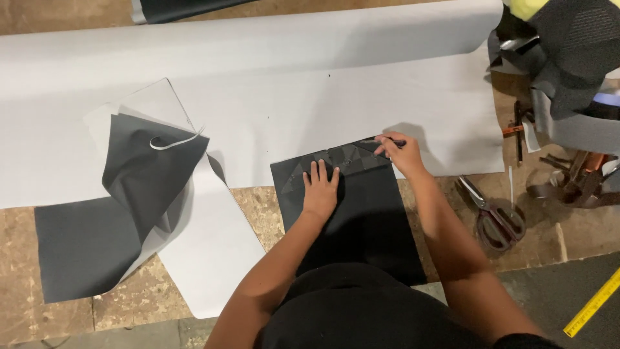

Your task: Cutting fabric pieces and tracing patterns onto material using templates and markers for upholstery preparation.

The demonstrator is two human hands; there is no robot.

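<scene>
Left hand (321,189) lies flat, fingers spread, pinning a black panel (361,220) to the workbench (271,207) — its long axis runs from the person toward the grey sheet (290,103), far end overlapping that sheet's near edge. Right hand (402,154) pinches a dark pen (387,141) at the panel's far right corner, tip pointing left along the edge. The panel's near end is hidden behind the person's body. Scissors (494,216) lie just to the right.

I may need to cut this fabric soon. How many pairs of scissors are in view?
1. The scissors lie on the wooden board right of the right hand. More could be hidden in the tool clutter at the far right.
</scene>
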